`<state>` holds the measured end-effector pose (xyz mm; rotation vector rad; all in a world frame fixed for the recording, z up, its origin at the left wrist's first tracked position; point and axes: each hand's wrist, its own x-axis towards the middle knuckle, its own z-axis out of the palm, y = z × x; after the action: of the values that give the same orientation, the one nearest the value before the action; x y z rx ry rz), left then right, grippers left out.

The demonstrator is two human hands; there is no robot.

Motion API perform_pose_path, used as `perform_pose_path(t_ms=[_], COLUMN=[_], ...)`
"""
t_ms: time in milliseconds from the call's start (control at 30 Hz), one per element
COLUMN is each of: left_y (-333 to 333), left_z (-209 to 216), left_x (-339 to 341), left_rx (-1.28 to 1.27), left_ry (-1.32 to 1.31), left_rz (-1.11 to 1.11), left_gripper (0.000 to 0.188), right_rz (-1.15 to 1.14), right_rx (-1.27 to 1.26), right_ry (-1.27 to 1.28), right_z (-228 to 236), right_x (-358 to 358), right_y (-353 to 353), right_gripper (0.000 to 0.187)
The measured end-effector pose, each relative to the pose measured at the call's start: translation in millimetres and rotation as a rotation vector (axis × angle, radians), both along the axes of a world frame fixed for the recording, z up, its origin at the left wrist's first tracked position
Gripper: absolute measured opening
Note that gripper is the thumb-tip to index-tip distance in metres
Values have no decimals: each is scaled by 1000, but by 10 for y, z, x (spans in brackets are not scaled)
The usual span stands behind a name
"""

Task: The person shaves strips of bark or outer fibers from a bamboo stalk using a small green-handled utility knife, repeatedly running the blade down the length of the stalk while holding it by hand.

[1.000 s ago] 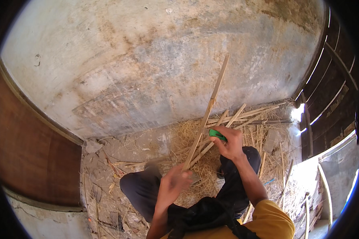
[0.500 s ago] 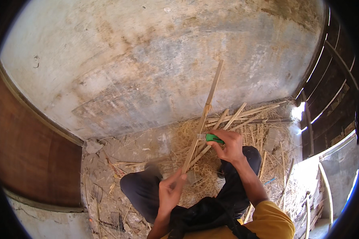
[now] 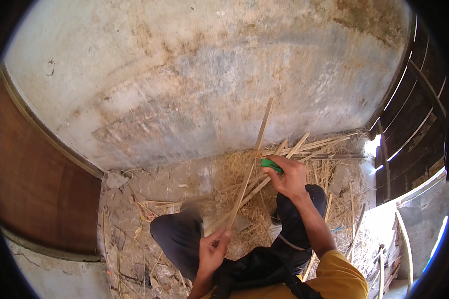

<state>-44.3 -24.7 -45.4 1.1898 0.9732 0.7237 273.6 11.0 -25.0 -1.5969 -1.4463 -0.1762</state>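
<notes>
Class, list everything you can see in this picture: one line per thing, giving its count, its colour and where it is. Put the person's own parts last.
Long strip: one, pale tan, held slanting up in front of the wall.
Green-handled tool: one, green, in the right hand against the strip.
Loose strips: several, tan, on the ground at the wall's foot.
Shavings: a heap, straw yellow, on the ground around the knees.
Wall: one, stained grey, ahead.
Wooden panel: one, brown, at left.
Slatted wooden frame: one, dark, at right.
Left hand: one, gripping the strip's lower end.
Right hand: one, closed on the tool.
</notes>
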Motion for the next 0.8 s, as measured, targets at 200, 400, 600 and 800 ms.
perform_pose_path(t_ms=[200, 400, 600, 800], left_y=[15, 62, 150, 195], left_z=[19, 56, 1, 119], left_x=[-25, -54, -144, -70], left_rx=[-25, 62, 42, 65], left_ry=[-25, -11, -48, 21], left_rz=[-3, -45, -89, -132], left_gripper=[32, 31, 26, 30], right_rz=[86, 419, 546, 616], right_rx=[-34, -256, -408, -390], right_ry=[61, 480, 749, 825], right_z=[36, 222, 358, 132], right_x=[-24, 74, 120, 4], right_y=[32, 103, 214, 198], right_gripper=[33, 37, 38, 34])
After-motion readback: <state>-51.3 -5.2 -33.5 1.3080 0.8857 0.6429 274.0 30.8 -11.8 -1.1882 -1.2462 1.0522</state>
